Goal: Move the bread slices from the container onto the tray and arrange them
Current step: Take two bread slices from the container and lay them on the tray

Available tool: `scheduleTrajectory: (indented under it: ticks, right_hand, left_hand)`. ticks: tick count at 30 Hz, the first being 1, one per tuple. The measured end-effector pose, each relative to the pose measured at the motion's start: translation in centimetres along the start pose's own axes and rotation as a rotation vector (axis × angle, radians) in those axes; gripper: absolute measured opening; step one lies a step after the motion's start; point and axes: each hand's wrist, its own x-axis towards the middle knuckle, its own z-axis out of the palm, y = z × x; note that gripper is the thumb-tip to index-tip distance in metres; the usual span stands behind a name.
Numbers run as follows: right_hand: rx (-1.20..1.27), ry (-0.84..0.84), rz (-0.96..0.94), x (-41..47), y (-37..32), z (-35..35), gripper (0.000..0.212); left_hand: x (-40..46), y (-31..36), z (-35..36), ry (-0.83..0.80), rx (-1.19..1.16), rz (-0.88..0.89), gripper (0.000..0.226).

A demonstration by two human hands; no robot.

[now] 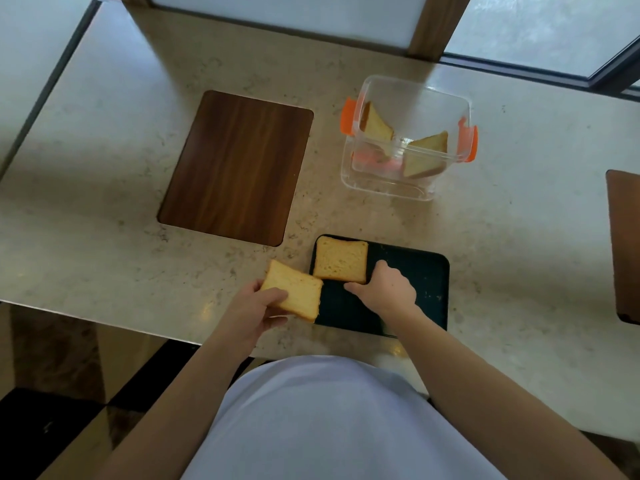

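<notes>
Second slice came in at the tray's edge.
Left hand (258,306) pinched one soft, light, crumbly bread slice (293,289) by its edge at the tray's (426,271) nine o'clock; right hand (388,289) curled against the slice laid flat (341,259). Two more slices (427,155) leaned in the container (408,133) at twelve: four counted.

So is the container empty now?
No, the clear container holds two bread slices leaning on its walls, one at the left and one at the right.
</notes>
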Motion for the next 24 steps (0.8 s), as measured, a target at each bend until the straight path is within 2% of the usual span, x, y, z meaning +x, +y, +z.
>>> scheduleTrajectory:
  ticks: [8,16,18,19,22,24]
  right_hand:
    - [0.014,-0.006,-0.094,0.3,-0.4,0.2,0.049]
    - [-0.049,0.011,-0.152,0.6,0.3,0.0,0.051]
    - [0.125,0.003,-0.082,-0.1,1.3,-0.2,0.054]
    - [0.288,-0.025,-0.035,-0.7,1.8,-0.2,0.054]
    - [0.824,-0.272,0.055,-2.9,3.2,-0.1,0.052]
    - [0.997,-0.399,0.036,-4.1,4.1,0.2,0.046]
  left_hand:
    - [-0.1,-0.1,0.7,-0.004,0.029,0.002,0.029]
    - [-0.3,0.3,1.6,-0.041,0.098,0.021,0.037]
    - [-0.3,0.3,2.1,-0.044,0.120,0.026,0.040]
    - [-0.3,0.3,2.4,-0.048,0.127,0.029,0.042]
    - [-0.2,0.0,3.4,-0.092,0.094,0.029,0.050]
    - [-0.1,-0.5,4.2,-0.105,0.084,0.022,0.052]
